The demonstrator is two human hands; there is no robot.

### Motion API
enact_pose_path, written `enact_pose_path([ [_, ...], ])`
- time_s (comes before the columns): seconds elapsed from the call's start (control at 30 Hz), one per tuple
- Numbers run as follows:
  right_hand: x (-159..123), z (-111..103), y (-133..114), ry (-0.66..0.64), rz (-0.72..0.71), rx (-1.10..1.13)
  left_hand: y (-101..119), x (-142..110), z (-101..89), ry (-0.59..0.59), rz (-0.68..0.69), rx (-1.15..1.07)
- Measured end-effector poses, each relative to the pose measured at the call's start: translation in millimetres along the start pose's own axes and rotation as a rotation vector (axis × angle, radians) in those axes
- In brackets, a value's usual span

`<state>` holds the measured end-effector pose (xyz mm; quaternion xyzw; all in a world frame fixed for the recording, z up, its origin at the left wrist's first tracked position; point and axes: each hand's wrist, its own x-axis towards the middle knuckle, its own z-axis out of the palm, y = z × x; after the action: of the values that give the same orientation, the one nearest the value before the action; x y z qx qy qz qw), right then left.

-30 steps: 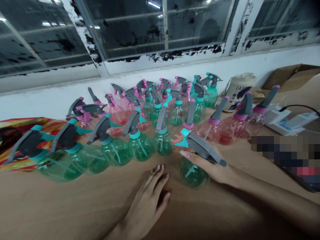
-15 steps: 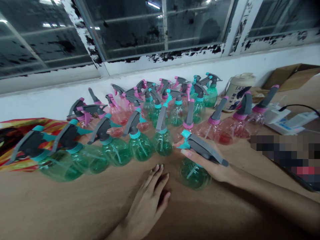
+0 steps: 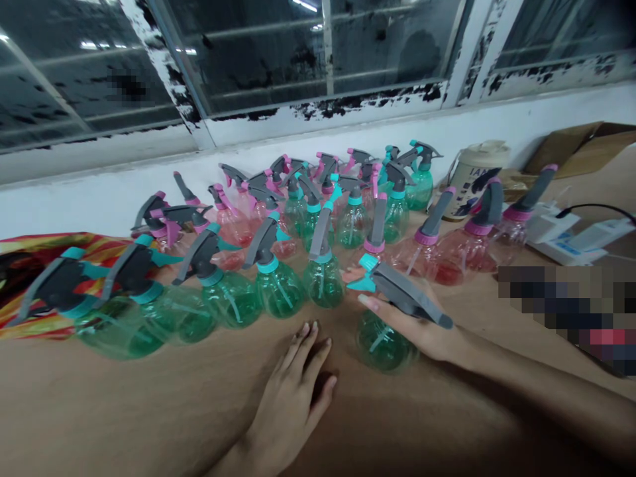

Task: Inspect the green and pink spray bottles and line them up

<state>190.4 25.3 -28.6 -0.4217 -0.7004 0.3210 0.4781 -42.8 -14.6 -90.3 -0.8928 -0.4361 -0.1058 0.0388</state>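
Note:
My right hand [image 3: 422, 331] is closed around the neck of a green spray bottle [image 3: 382, 344], just under its grey trigger head with a teal nozzle. Its thumb shows on the near side; the other fingers are mostly hidden behind the sprayer. The bottle is at the table's right middle. My left hand [image 3: 293, 397] rests palm down on the wooden table [image 3: 149, 411], fingers stretched out and holding nothing. Beyond it, a front row of green spray bottles includes one [image 3: 325, 285] close to the held bottle. Pink-collared spray bottles [image 3: 450, 255] stand to the right of that row.
More pink and green spray bottles [image 3: 352, 222] crowd toward the white wall. A printed tumbler [image 3: 474, 179], a cardboard box [image 3: 576, 152] and a white power strip with plugs [image 3: 566, 238] sit at right. Red-yellow cloth [image 3: 30, 255] lies at far left. A blurred-out object [image 3: 561, 305] lies at right.
My left hand has slid slightly left on the table. The right hand keeps hold of the green spray bottle, nearly in the same place.

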Motion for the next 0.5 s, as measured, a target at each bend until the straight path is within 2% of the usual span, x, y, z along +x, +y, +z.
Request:
enact_pose_path([
  [0.13,0.6,-0.8,0.5,-0.03,0.021,-0.007,0.1,0.5,-0.7,-0.016,0.01,0.014],
  [0.5,4.5,-3.1,-15.5,0.017,-0.039,-0.085,-0.5,1.1,-2.5,-0.009,0.033,0.039],
])
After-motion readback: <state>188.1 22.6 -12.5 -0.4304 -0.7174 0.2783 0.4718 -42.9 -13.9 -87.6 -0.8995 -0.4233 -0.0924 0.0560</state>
